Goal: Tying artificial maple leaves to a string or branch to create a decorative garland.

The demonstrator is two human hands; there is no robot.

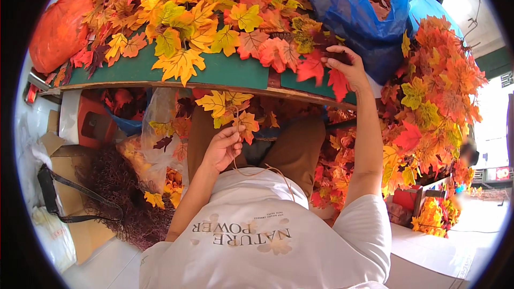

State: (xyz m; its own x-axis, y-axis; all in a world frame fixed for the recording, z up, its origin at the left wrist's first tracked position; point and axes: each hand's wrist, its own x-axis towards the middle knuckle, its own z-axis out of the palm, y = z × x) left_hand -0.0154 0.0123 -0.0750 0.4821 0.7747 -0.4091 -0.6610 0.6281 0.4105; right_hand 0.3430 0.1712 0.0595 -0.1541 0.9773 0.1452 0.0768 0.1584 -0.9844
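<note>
My left hand (225, 147) is over my lap, thumb and fingers pinched on a thin brown cord. Yellow and orange artificial maple leaves (218, 103) hang together just above that hand. The cord's loose length (278, 174) trails across my shirt. My right hand (348, 68) reaches to the table edge at the right, its thumb and forefinger bent with a gap between them. A red leaf (311, 68) lies by those fingertips, and a slightly blurred red leaf (338, 84) hangs under the palm. Whether the fingers touch either leaf is hard to see.
A heap of artificial leaves (187, 10) covers the green table (230, 71). A blue plastic bag (358, 16) stands at the back right; a red bag (59, 29) is at the far left. More leaves (423, 107) pile up at right. Below left are a cardboard box (85, 225) and dark purple twigs (126, 192).
</note>
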